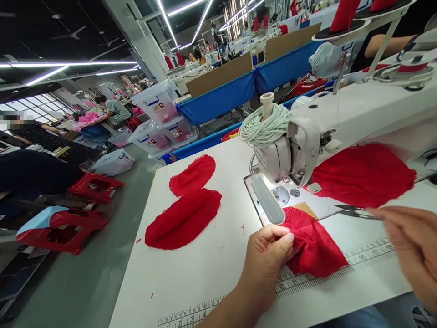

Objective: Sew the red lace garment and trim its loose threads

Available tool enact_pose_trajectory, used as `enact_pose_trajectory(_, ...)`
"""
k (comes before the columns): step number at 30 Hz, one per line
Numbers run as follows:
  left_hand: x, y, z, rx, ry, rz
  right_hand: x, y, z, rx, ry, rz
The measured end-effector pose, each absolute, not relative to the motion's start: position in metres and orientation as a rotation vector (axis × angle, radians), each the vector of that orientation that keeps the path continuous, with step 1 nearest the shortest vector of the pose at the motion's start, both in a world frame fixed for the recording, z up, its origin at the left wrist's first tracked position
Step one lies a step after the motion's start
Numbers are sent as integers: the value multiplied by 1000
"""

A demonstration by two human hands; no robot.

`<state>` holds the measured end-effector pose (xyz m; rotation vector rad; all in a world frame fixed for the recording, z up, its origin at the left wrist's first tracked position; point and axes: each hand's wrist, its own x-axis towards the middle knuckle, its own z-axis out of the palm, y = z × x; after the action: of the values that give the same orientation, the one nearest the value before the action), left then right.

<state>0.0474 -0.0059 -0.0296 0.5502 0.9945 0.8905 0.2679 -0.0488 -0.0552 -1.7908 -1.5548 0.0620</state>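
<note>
My left hand (266, 259) pinches the edge of a folded red lace piece (316, 248) that lies on the white table just in front of the sewing machine's needle plate (287, 193). My right hand (411, 243) hovers blurred at the right edge, beside small snips (357, 212) lying on the table; whether it touches them I cannot tell. The white sewing machine head (307, 141) stands above the needle plate, with a coil of pale cord (264, 127) wound on its top.
Two stacks of red lace pieces (186, 216) (193, 173) lie at the table's left. A larger red pile (363, 175) sits behind the machine arm. A printed ruler (307, 284) runs along the table front. Red stools (64, 230), plastic bins (155, 102) and other workers fill the aisle left.
</note>
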Motion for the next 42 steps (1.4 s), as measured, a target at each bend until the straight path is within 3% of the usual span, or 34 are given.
enact_pose_trajectory(4, 47, -7, -31, 625, 980, 908, 218, -43, -51, -1427, -1785, 265)
enact_pose_trajectory(11, 45, -5, -32, 790, 969, 892, 195, -29, -47, -1412, -1689, 519)
enact_pose_trajectory(27, 46, -4, -29, 674, 961, 927, 193, -27, -44, -1533, -1603, 661)
enact_pose_trajectory(42, 45, -5, -37, 883, 985, 981, 190, -32, -43, -1512, -1678, 556)
